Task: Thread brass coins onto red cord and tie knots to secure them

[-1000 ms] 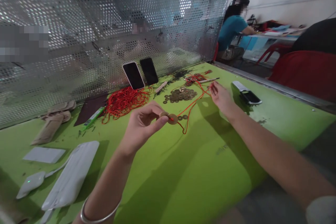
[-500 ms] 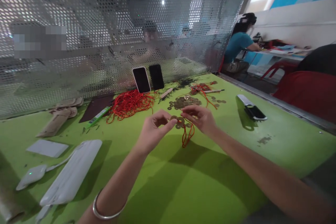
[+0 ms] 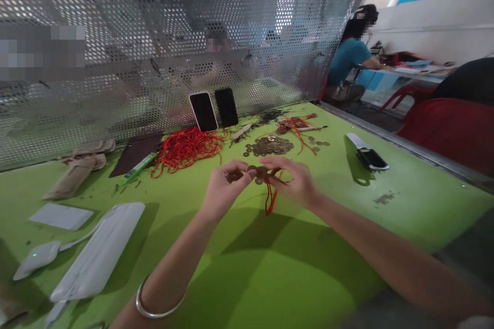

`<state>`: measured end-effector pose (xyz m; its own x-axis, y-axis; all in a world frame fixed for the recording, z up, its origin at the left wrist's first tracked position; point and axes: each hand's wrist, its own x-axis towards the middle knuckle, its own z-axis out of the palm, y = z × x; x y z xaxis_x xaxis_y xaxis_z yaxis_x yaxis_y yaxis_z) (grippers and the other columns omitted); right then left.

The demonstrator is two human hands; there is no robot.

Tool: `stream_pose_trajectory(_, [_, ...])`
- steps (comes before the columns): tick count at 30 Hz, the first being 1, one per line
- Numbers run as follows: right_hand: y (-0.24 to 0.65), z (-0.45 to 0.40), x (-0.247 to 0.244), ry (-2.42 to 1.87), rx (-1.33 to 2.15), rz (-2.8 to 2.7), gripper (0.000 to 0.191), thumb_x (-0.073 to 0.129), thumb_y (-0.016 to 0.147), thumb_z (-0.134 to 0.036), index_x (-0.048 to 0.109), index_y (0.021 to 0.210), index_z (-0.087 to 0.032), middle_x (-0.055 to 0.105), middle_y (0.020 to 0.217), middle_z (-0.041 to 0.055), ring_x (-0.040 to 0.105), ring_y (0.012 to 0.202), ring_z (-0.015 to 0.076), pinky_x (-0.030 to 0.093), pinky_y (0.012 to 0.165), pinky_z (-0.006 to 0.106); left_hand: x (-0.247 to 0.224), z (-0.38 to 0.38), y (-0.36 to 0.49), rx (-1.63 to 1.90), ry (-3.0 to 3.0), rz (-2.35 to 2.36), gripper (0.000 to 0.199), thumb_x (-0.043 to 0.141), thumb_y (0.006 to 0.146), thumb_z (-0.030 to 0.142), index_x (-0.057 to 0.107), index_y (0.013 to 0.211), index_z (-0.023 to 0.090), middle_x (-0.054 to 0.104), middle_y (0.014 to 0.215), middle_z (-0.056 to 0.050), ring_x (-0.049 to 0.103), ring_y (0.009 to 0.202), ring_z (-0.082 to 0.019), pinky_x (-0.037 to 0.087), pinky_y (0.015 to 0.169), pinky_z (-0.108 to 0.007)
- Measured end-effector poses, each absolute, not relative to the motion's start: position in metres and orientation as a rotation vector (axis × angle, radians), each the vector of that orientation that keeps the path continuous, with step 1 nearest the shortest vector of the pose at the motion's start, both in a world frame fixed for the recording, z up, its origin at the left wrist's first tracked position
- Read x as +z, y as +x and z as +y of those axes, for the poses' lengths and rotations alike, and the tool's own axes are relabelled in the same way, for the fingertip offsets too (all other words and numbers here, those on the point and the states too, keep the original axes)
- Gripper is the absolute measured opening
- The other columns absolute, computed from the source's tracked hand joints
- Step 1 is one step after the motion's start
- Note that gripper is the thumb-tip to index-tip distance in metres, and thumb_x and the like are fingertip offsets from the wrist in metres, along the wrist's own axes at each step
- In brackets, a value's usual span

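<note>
Between my hands, above the green table, are several brass-coloured coins (image 3: 261, 171) with a red cord (image 3: 270, 199) hanging from them in a loop. My left hand (image 3: 228, 185) pinches the coins at their left edge between thumb and fingers. From the other side my right hand (image 3: 294, 181) closes its fingertips at the coins and the top of the cord. Its fingers partly cover where the cord meets the coins. Just beyond my hands lies a pile of similar coins (image 3: 272, 145).
A tangle of red cord (image 3: 189, 149) lies back left, near two phones (image 3: 204, 112) leaning on a perforated metal screen (image 3: 154, 92). A white power bank (image 3: 100, 252) is at left, a black-and-silver tool (image 3: 368, 157) at right. A person in blue (image 3: 350, 60) sits beyond the table.
My right hand has moved in to the coins, its fingertips now against them. The whole view has shifted slightly. My left hand keeps its pinch.
</note>
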<state>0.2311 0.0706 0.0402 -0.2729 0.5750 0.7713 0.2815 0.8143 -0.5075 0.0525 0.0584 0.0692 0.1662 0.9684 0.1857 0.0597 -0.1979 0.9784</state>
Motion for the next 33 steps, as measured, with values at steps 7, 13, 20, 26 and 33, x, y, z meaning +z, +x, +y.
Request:
stream_pose_trajectory(7, [0.2305,0.0711,0.0425,-0.622,0.304,-1.87,0.036,0.061,0.078,-0.011,0.058,0.111,-0.025,0.068,0.099,0.0012,0.066,0.084,0.0125,0.054,0.076,0.022,0.0699,0.0587,0.053,1.213,1.451,1.047,0.017,0.07,0.067,0.029,0.061,0.065,0.015,0.055,0.081,-0.001,0.051,0.067,-0.01,0.039,0.057,-0.02])
stream_pose_trajectory(13, [0.2297,0.0711,0.045,-0.607,0.391,-1.923,0.028,0.056,0.082,-0.011,0.062,0.106,-0.024,0.069,0.095,0.0021,0.064,0.085,0.0135,0.052,0.076,0.025,0.0693,0.0592,0.0529,1.228,1.499,1.074,0.018,0.068,0.068,0.028,0.058,0.061,0.015,0.053,0.083,-0.002,0.051,0.067,-0.009,0.038,0.056,-0.021])
stream_pose_trajectory(20, [0.2303,0.0709,0.0464,-0.618,0.485,-1.925,0.022,0.053,0.084,-0.016,0.065,0.102,-0.023,0.068,0.092,0.0028,0.064,0.08,0.0127,0.052,0.071,0.024,0.0684,0.0597,0.0523,1.262,1.55,1.121,0.019,0.067,0.069,0.028,0.056,0.06,0.015,0.052,0.081,-0.002,0.047,0.063,-0.008,0.034,0.051,-0.021])
stream_pose_trajectory(26, [0.2316,0.0741,0.0455,-0.595,0.464,-1.894,0.015,0.059,0.081,-0.017,0.066,0.094,-0.021,0.068,0.091,0.0033,0.063,0.084,0.0141,0.052,0.076,0.027,0.067,0.0615,0.0509,1.272,1.543,1.131,0.02,0.067,0.068,0.029,0.056,0.059,0.016,0.051,0.08,-0.001,0.045,0.061,-0.008,0.034,0.05,-0.021])
stream_pose_trajectory(33, [0.2337,0.0787,0.0496,-0.587,0.408,-1.863,0.008,0.061,0.08,-0.018,0.066,0.086,-0.02,0.066,0.088,0.004,0.061,0.087,0.0152,0.051,0.08,0.029,0.0644,0.064,0.049,1.263,1.521,1.156,0.019,0.068,0.068,0.03,0.058,0.061,0.015,0.052,0.078,0.0,0.045,0.059,-0.008,0.034,0.051,-0.021])
